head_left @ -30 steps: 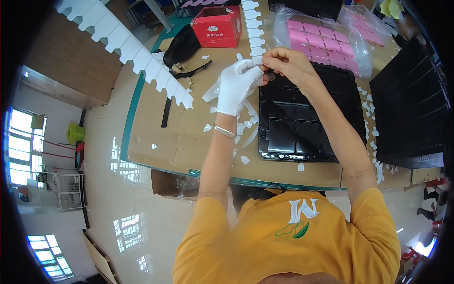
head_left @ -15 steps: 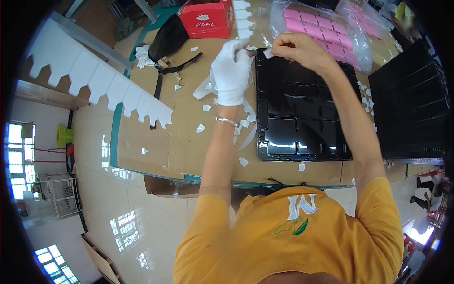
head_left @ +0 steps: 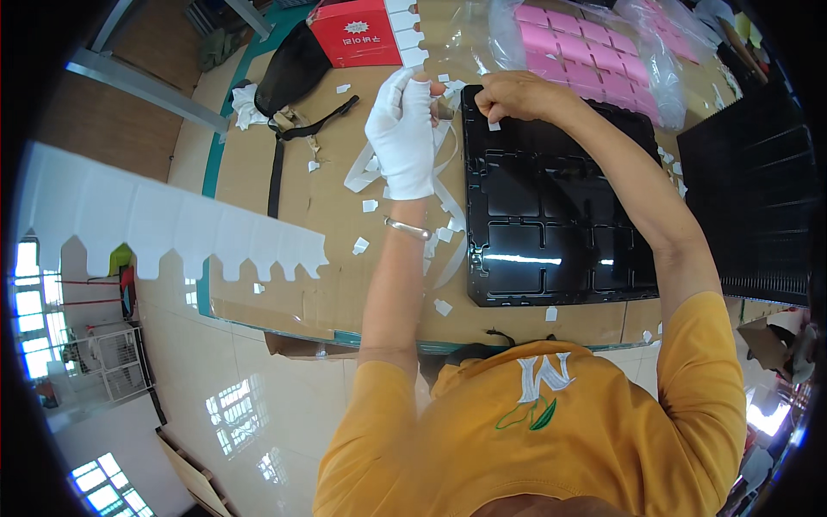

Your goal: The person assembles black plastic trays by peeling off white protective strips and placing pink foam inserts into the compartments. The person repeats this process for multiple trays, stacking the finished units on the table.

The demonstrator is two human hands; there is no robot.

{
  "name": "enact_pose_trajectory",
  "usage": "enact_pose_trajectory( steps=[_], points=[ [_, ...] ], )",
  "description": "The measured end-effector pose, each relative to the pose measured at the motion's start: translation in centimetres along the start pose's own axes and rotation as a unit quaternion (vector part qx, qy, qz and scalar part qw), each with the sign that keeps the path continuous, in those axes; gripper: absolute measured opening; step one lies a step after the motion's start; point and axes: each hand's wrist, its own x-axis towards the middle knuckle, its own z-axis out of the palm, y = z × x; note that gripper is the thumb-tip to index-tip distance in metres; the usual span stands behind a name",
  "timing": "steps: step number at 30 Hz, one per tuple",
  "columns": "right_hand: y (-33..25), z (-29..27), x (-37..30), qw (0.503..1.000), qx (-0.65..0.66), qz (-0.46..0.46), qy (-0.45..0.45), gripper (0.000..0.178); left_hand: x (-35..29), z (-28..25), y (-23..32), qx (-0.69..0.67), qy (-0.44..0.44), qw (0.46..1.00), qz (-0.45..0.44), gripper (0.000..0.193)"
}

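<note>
My left hand, in a white glove with bare fingertips, is closed around the lower end of a notched white strip. The strip rises from it past a red box. To its right, my bare right hand reaches over the top left corner of a black moulded plastic tray. Its fingers are curled down and pinched. A small white tab shows just under the fingertips, against the tray; whether it touches the tray I cannot tell. Loose white ribbon lies beside my left wrist.
Another notched white strip hangs large at the left. Behind stand the red box and pink sheets in clear plastic. A black ribbed panel stands right. Small white scraps dot the cardboard-covered table.
My right hand has moved slightly left and turned its fingers down, bringing the white tab lower over the tray. My left hand has shifted left with its strip. The large strip at left has swung lower.
</note>
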Motion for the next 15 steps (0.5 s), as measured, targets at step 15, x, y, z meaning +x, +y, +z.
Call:
enact_pose_trajectory(
  steps=[15],
  points=[
    [0.9,1.8,-1.6,0.988,0.103,0.101,0.049,0.014,-0.1,0.6,0.0,0.006,-0.006,1.0,-0.019,0.019]
  ],
)
